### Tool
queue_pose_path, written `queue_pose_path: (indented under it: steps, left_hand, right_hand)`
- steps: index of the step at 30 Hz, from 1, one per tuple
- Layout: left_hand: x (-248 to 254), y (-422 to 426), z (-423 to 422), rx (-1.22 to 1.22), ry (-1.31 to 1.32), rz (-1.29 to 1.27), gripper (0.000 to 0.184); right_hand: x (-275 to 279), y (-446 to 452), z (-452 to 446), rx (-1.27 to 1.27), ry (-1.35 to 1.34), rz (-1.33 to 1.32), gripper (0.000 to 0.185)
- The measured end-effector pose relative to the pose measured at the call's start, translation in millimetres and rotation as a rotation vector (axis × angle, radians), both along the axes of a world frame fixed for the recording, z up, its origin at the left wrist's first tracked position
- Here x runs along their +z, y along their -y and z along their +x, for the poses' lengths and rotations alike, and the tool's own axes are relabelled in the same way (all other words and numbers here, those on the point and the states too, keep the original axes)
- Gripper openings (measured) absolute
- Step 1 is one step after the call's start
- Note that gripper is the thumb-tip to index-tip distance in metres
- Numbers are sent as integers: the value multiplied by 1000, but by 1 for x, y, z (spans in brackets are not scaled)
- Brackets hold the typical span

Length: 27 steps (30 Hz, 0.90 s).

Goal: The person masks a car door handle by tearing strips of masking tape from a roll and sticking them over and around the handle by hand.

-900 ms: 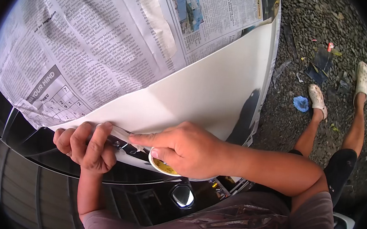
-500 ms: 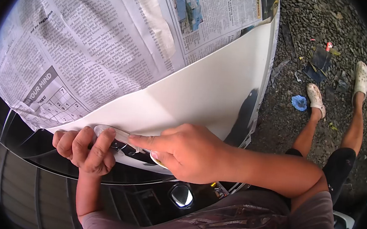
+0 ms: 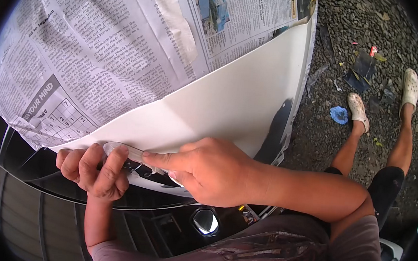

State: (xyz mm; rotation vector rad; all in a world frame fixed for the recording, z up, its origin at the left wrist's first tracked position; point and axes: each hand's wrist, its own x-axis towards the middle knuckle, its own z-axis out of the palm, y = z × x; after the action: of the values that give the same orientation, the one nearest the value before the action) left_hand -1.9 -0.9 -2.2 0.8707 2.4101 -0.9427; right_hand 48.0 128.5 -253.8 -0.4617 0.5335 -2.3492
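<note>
A pale, glossy panel (image 3: 231,100) lies before me, its upper part covered with newspaper (image 3: 102,48). Along its near edge runs a translucent strip of tape (image 3: 136,154). My left hand (image 3: 95,170) is closed at the strip's left end, fingers curled and pressed against it. Farther right, my right hand (image 3: 215,172) stretches its index finger onto the strip. Its thumb and other fingers are closed around what looks like a tape roll, of which only a pale rim (image 3: 175,178) shows. The palm hides the rest of the roll.
Below the panel edge is a dark glossy surface (image 3: 29,170) with a mirror-like piece (image 3: 206,222). On the right, feet in pale clogs (image 3: 358,108) stand on gravel (image 3: 345,23) with a blue scrap (image 3: 339,115) and dark litter (image 3: 361,69).
The whole view has shifted slightly. Both hands stay at the panel edge in nearly the same pose, and the pale rim under my right hand shows a little less.
</note>
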Motion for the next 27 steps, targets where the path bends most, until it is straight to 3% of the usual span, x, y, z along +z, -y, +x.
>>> queue_pose_path:
  steps: [12, 14, 27]
  left_hand:
    - [3, 1, -1, -69, 83, -28, 40]
    - [-3, -2, -4, -49, 41, -5, 27]
    - [-4, -4, -2, -107, 120, 8, 16]
  right_hand:
    - [-1, -2, -1, 14, 14, -17, 42]
    - [0, -3, -1, 39, -13, 8, 42]
    - [-3, -1, 2, 1, -59, 30, 43]
